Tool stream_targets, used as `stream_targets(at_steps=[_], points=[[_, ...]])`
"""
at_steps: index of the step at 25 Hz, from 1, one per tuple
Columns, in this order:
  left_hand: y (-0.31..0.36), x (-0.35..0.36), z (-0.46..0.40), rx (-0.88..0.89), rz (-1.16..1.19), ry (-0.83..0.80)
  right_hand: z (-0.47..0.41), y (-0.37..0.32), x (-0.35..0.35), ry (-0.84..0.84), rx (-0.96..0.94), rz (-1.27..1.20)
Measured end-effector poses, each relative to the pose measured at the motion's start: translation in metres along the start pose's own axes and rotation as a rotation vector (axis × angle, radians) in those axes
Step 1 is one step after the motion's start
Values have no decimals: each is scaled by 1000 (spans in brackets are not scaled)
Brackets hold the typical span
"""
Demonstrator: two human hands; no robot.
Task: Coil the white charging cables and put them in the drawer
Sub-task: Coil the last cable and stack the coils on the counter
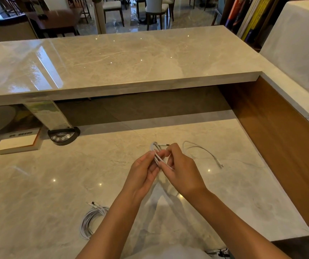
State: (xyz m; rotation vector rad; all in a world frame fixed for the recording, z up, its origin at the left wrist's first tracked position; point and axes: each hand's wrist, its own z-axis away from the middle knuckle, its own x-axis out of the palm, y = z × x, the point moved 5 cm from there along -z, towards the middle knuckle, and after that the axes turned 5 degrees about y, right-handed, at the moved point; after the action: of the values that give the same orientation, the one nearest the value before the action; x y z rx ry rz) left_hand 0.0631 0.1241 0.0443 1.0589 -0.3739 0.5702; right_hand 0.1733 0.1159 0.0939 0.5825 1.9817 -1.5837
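Note:
Both hands hold one white charging cable (157, 153) above the marble desk (56, 184). My left hand (143, 174) pinches its small loops from the left. My right hand (179, 169) grips the same loops from the right, with a plug end sticking out above its fingers. The cable's loose tail (202, 149) trails right across the desk to a connector. A second white cable (92, 219) lies coiled on the desk by my left forearm. No drawer is in view.
A raised marble counter (112, 58) runs across the back. Under it at left stand a black button console (63, 136), a clear sign holder (47, 114) and a white box (19, 144). A wooden side panel (280, 139) borders the desk on the right.

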Motion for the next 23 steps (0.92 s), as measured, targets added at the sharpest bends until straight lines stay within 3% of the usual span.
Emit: stream_targets(at_steps=[3,6,13,18,23], points=[[12,-2,-6,3,144,39,4,21,0,5,89,-223],[20,1,-6,-5,235,0,5,29,0,-135,27,-230],[24,-2,-2,-15,134,-124,-14,49,-12,-495,-236,246],[24,-3,-3,6,90,-136,-28,49,-15,-532,-282,674],[36,-11,-7,21,225,-141,-30,55,-34,-881,116,224]])
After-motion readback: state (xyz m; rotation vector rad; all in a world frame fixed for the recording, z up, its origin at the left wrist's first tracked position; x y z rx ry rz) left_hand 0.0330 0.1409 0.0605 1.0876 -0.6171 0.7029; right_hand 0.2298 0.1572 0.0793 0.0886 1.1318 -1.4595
